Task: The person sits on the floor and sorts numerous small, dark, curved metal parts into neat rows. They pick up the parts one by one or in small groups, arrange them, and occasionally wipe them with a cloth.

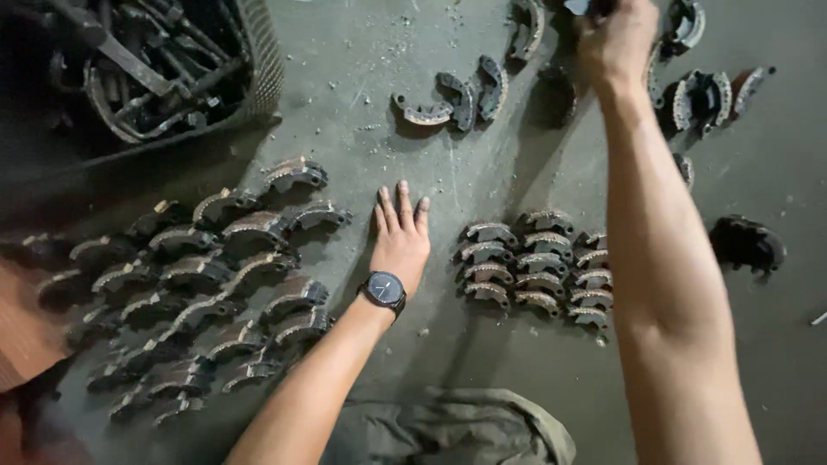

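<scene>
My left hand [400,232] lies flat on the dark concrete floor, fingers together, with a black watch [384,289] on the wrist. It holds nothing and sits between two groups of curved metal brake shoes. My right hand [615,39] reaches far forward to the top edge of the view and is closed around a dark part [582,7] that is mostly cut off. A neat block of stacked brake shoes [534,267] lies just right of my left hand. A larger spread of brake shoes [207,284] covers the floor to its left.
A dark basket [258,82] of metal scrap parts stands at the top left. Loose brake shoes [461,99] lie ahead, with more [702,99] near my right hand and one dark piece [746,244] at the right. My trouser knee [448,430] shows at the bottom.
</scene>
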